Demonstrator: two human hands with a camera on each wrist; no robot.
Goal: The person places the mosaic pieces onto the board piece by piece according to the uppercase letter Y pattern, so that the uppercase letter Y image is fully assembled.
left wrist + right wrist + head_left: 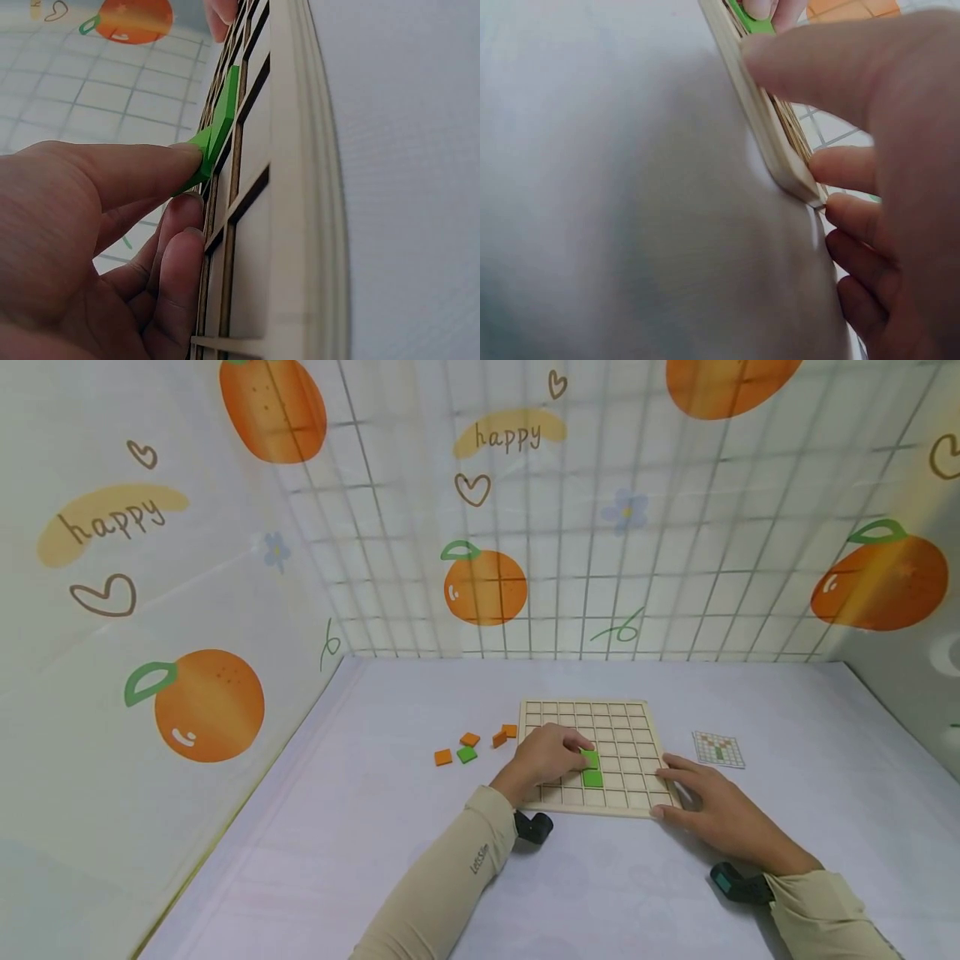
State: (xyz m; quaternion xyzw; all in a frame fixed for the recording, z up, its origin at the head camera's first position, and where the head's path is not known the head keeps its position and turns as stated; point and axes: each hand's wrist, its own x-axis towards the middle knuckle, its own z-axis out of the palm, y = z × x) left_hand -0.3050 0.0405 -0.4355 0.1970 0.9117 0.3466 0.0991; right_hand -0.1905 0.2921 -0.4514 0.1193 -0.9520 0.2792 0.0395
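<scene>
"On the gridded wooden board [627,736], what's there?"
"A flat green square [592,779], in a cell; your left grip [549,754] pinches another green tile [592,758] beside it. Your right grip [716,808], loosely spread, touches the board's right side."

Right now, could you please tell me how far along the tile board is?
One green tile already lies on the grid board. The left hand pinches a second green tile just beyond it, while the right hand touches the board's edge. Probably left: a third green tile and the orange tiles beside the board.
</scene>
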